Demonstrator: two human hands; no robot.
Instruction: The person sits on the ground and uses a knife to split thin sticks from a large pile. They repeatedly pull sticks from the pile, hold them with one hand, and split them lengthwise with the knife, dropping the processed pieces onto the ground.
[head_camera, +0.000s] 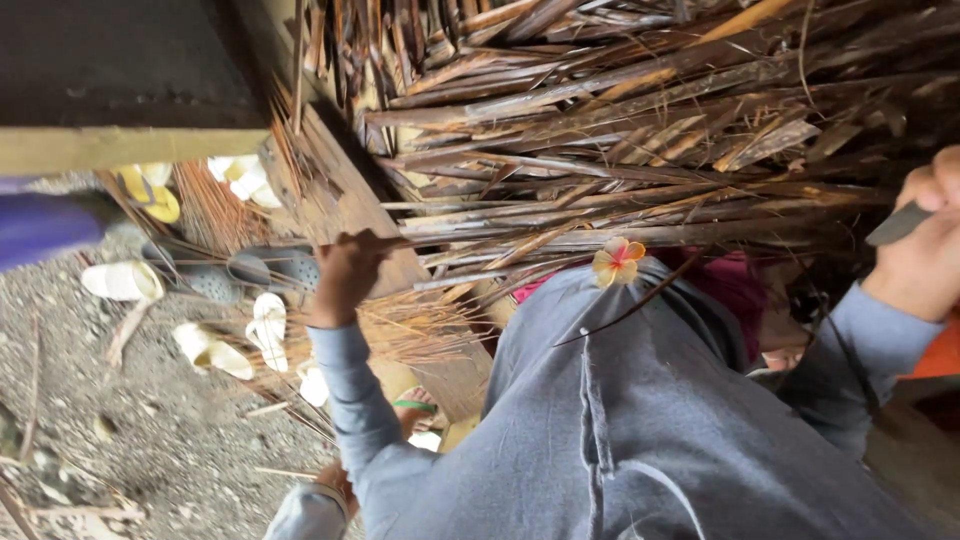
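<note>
Dried palm strips, pale sandals, gravel

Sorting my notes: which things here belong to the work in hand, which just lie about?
In use: left hand gripping a leaf strip; right hand holding a knife; pile of dried leaves.
Lying about: sandals on the gravel; flower.

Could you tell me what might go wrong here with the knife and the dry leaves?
1. The right hand holds a knife close to the body, so a slip could cut fingers or sleeve.
2. The bare left hand grips a stiff strip from the dry leaves; its edge or splinters could nick skin.
</note>
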